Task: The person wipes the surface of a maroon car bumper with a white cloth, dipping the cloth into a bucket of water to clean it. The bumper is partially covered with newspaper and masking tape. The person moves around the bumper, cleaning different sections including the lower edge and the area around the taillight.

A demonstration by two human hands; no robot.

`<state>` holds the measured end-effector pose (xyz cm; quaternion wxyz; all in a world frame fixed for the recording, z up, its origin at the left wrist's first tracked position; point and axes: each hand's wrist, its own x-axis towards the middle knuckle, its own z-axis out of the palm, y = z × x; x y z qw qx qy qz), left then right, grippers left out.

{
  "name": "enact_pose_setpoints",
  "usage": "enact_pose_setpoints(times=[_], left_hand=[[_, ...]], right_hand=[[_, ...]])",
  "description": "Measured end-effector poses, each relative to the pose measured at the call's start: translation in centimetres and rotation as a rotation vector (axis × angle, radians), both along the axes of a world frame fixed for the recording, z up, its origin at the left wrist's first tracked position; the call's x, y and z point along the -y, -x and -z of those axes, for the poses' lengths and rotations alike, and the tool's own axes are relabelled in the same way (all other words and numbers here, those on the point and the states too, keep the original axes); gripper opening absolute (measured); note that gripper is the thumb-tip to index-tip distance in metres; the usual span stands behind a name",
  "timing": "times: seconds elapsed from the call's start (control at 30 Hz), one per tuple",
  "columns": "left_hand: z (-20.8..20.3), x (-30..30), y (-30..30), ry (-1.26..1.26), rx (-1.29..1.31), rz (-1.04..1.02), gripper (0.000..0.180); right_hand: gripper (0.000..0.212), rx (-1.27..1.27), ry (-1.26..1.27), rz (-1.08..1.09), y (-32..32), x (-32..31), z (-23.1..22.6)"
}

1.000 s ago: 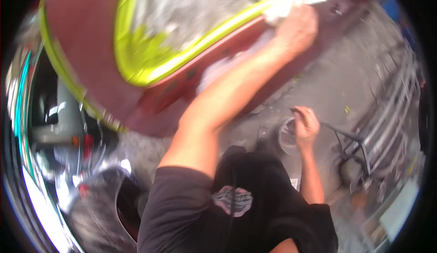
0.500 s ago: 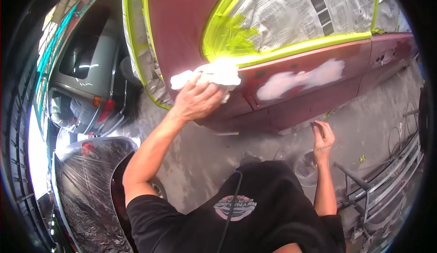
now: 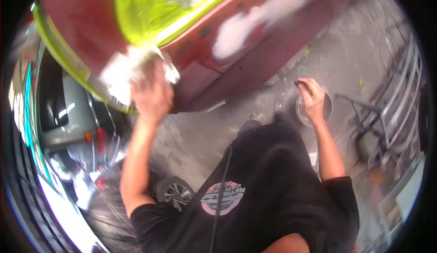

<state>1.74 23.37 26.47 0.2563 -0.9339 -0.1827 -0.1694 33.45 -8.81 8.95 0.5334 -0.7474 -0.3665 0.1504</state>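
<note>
My left hand (image 3: 154, 96), smeared by motion, is pressed on a crumpled white cloth (image 3: 119, 76) against the dull red car body (image 3: 195, 77). The cloth lies just below the corner of a window opening edged with yellow-green masking tape (image 3: 132, 14). Right of the cloth, the panel carries a whitish patch (image 3: 231, 36) with uneven edges. My right hand (image 3: 313, 99) hangs away from the car, its fingertips pinched together. A small dark bit shows at those fingertips, too small to name.
Beneath my right hand a round clear bucket (image 3: 328, 112) stands on the grey floor (image 3: 255, 100). A metal rack (image 3: 396, 98) is at the right. On the left are a grey vehicle (image 3: 73, 102) and a car wheel (image 3: 175, 193) beside dark plastic sheeting (image 3: 107, 212).
The view has turned and tilted, so the car now slants upward to the right. My left hand is still on the cloth, now blurred. My right hand keeps its pinch.
</note>
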Motion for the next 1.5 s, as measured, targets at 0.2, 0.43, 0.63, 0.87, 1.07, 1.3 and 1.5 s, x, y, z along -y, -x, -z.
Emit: enact_pose_setpoints(times=[0.2, 0.43, 0.63, 0.87, 1.07, 1.3, 1.5], left_hand=[[6.0, 5.0, -10.7, -0.012, -0.112, 0.199, 0.058], [14.1, 6.9, -11.8, -0.384, -0.695, 0.537, 0.056], [15.0, 6.1, -7.3, -0.133, -1.067, 0.585, 0.056], [12.8, 5.9, -32.3, -0.447, -0.381, 0.675, 0.047], [13.9, 8.0, -18.8, -0.266, -0.613, 0.477, 0.063], [10.6, 9.3, -0.2, -0.061, -0.733, 0.126, 0.041], [13.2, 8.0, -17.8, -0.164, -0.712, 0.469, 0.045]], right_hand=[[0.02, -0.072, 0.038, 0.261, 4.1, 4.6, 3.1], [0.018, 0.05, 0.045, 0.337, 11.6, 8.5, 2.5], [0.018, -0.275, 0.054, 0.905, 18.2, 21.8, 7.4], [0.019, -0.393, -0.097, 0.782, 16.2, 18.9, 5.9], [0.021, -0.294, 0.093, 0.721, 17.6, 23.3, 11.8], [0.022, -0.641, 0.051, 1.031, 19.9, 33.6, 21.2], [0.024, -0.626, 0.073, 1.076, 18.0, 33.6, 20.8]])
